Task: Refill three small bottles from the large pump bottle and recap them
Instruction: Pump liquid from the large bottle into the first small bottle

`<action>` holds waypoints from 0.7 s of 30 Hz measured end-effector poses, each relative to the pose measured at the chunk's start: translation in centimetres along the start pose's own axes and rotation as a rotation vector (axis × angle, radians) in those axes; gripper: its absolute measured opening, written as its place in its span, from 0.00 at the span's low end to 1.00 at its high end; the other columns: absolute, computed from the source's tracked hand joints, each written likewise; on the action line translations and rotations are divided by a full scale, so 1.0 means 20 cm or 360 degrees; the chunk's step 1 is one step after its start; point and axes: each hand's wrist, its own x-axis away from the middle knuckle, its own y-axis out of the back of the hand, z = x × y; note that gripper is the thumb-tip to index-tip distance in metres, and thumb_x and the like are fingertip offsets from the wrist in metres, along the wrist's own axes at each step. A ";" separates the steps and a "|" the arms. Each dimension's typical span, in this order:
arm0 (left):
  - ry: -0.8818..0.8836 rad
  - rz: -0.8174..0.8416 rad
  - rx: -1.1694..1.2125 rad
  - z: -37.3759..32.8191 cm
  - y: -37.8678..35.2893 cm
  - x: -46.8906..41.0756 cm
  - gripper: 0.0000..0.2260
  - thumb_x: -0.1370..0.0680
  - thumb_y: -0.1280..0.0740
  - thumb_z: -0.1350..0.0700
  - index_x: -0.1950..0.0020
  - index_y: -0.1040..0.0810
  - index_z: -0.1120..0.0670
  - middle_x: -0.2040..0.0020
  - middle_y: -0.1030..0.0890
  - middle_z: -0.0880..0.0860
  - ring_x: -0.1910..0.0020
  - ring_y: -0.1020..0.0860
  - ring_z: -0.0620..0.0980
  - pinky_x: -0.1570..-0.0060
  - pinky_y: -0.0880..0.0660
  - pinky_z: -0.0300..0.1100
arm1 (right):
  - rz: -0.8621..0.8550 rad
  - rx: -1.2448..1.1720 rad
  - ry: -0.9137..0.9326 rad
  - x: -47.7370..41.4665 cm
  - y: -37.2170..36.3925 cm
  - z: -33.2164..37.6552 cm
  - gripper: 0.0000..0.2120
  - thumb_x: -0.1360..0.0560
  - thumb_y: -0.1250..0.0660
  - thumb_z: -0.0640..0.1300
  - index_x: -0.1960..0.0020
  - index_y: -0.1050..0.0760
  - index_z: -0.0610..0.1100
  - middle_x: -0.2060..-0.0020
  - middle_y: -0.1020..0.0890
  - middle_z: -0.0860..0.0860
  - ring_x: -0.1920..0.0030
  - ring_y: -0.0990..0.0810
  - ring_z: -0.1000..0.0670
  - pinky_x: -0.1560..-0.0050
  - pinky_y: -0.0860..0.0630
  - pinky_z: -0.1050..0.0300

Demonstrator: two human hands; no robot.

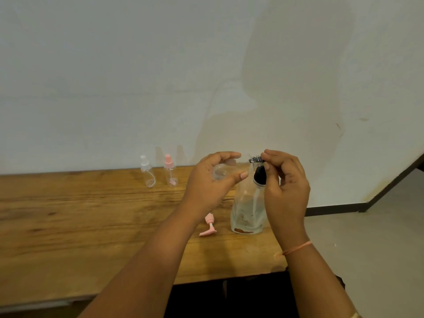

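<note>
A wooden table [91, 214] against a pale wall carries one large pump bottle [249, 210], clear, upright and near the front-right edge, with only a little liquid pooled at its base. It looks light and thin-walled, likely to tip or buckle if pressed off-centre, so steadying it by the black collar under the pump seems safest. The right hand [286, 187] is at that pump head, fingers curled close around the spout, apparently pressing it.

The left hand [213, 180] cups one small bottle [221, 172], uncapped and tilted toward the spout, thumb and fingers loosely wrapped round its clear body. It is light, smooth and probably slippery when wet; a grip around the middle suits it. Whether liquid is flowing cannot be told.

Two more small bottles stand capped at the back of the table, side by side: one with a white cap [146, 172], one with a pink cap [170, 172]. That makes three small bottles.

One loose pink pump cap [209, 226] lies on its side just left of the large bottle.
</note>
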 end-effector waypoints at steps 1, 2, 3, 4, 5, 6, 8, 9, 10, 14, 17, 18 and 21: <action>-0.0013 -0.0019 0.0001 0.00 0.00 0.00 0.15 0.32 0.25 0.57 0.50 0.22 0.42 0.50 0.19 0.47 0.47 0.23 0.40 0.45 0.28 0.31 | 0.0000 -0.0044 -0.0025 -0.01 -0.01 0.01 0.13 0.25 0.37 0.28 0.52 0.23 0.45 0.53 0.22 0.51 0.48 0.23 0.61 0.47 0.28 0.71; -0.0024 -0.0041 -0.0010 0.00 0.01 0.00 0.16 0.32 0.24 0.56 0.49 0.22 0.42 0.49 0.19 0.47 0.47 0.23 0.39 0.44 0.28 0.33 | 0.0007 -0.0066 -0.0037 -0.02 -0.01 0.01 0.13 0.25 0.37 0.28 0.52 0.23 0.45 0.53 0.22 0.52 0.49 0.23 0.60 0.48 0.28 0.71; -0.0035 -0.0057 -0.0022 0.00 0.02 0.00 0.16 0.32 0.24 0.56 0.49 0.22 0.43 0.49 0.20 0.46 0.46 0.23 0.39 0.44 0.28 0.33 | 0.0019 -0.0074 -0.0035 -0.02 -0.02 0.02 0.13 0.26 0.37 0.28 0.52 0.23 0.45 0.53 0.22 0.53 0.49 0.23 0.61 0.48 0.28 0.71; -0.0046 -0.0063 -0.0026 0.00 0.02 0.00 0.16 0.32 0.24 0.56 0.49 0.22 0.42 0.49 0.20 0.46 0.46 0.23 0.38 0.44 0.28 0.33 | 0.0035 -0.0072 -0.0024 -0.03 -0.02 0.02 0.13 0.26 0.37 0.28 0.52 0.23 0.44 0.53 0.22 0.53 0.49 0.23 0.61 0.48 0.28 0.72; -0.0058 -0.0064 -0.0024 0.00 0.03 0.00 0.16 0.32 0.24 0.56 0.49 0.23 0.42 0.49 0.20 0.46 0.46 0.23 0.38 0.44 0.28 0.33 | 0.0055 -0.0064 -0.0010 -0.03 -0.01 0.02 0.12 0.26 0.37 0.28 0.52 0.23 0.44 0.54 0.22 0.53 0.49 0.23 0.61 0.48 0.28 0.72; -0.0069 -0.0061 -0.0023 0.00 0.03 0.01 0.16 0.32 0.24 0.56 0.49 0.23 0.41 0.49 0.20 0.46 0.46 0.23 0.38 0.44 0.28 0.33 | 0.0077 -0.0052 0.0005 -0.03 0.00 0.02 0.12 0.26 0.37 0.29 0.52 0.23 0.45 0.54 0.22 0.53 0.49 0.23 0.60 0.48 0.28 0.72; -0.0081 -0.0050 -0.0054 0.00 0.01 0.01 0.16 0.32 0.24 0.56 0.50 0.23 0.40 0.49 0.20 0.45 0.46 0.24 0.38 0.45 0.29 0.29 | 0.0113 -0.0007 0.0039 -0.03 0.03 0.00 0.13 0.26 0.37 0.29 0.51 0.23 0.45 0.54 0.22 0.54 0.48 0.22 0.59 0.47 0.28 0.71; -0.0074 -0.0046 -0.0081 0.00 0.00 0.01 0.16 0.32 0.24 0.56 0.50 0.23 0.41 0.50 0.20 0.45 0.46 0.24 0.38 0.46 0.30 0.28 | 0.0125 0.0028 0.0056 -0.03 0.04 -0.01 0.13 0.26 0.36 0.29 0.51 0.23 0.46 0.53 0.22 0.54 0.48 0.23 0.60 0.46 0.28 0.71; -0.0053 -0.0042 -0.0110 0.00 -0.01 0.01 0.16 0.32 0.24 0.55 0.49 0.23 0.41 0.51 0.20 0.44 0.46 0.24 0.39 0.46 0.30 0.27 | 0.0134 0.0066 0.0071 -0.03 0.05 -0.03 0.13 0.26 0.36 0.29 0.50 0.23 0.46 0.53 0.22 0.53 0.48 0.23 0.62 0.46 0.28 0.72; 0.0042 -0.0066 -0.0166 0.01 -0.03 0.01 0.15 0.31 0.25 0.55 0.47 0.22 0.44 0.52 0.21 0.44 0.47 0.26 0.37 0.54 0.35 0.18 | 0.0160 0.0174 0.0107 -0.04 0.03 -0.04 0.12 0.26 0.37 0.28 0.49 0.22 0.41 0.52 0.23 0.49 0.48 0.27 0.70 0.48 0.31 0.77; 0.0059 -0.0115 -0.0115 0.01 -0.04 0.01 0.15 0.31 0.25 0.55 0.48 0.22 0.44 0.51 0.21 0.44 0.49 0.25 0.35 0.56 0.35 0.17 | 0.0131 0.0126 0.0053 -0.03 0.02 -0.03 0.12 0.26 0.38 0.26 0.50 0.22 0.40 0.52 0.23 0.48 0.49 0.27 0.70 0.49 0.31 0.77; 0.0050 -0.0124 -0.0078 0.01 -0.04 0.02 0.15 0.31 0.25 0.56 0.48 0.22 0.44 0.51 0.21 0.44 0.49 0.25 0.35 0.55 0.34 0.18 | 0.0103 0.0086 0.0019 -0.02 0.02 -0.01 0.13 0.26 0.38 0.27 0.50 0.22 0.42 0.53 0.22 0.49 0.49 0.26 0.69 0.49 0.30 0.76; -0.0018 -0.0133 0.0001 0.01 -0.05 0.05 0.16 0.32 0.24 0.57 0.48 0.22 0.43 0.49 0.20 0.46 0.49 0.24 0.34 0.53 0.31 0.21 | 0.0040 0.0013 0.0006 -0.02 0.03 0.01 0.14 0.26 0.37 0.28 0.52 0.23 0.45 0.54 0.22 0.52 0.49 0.24 0.63 0.49 0.28 0.73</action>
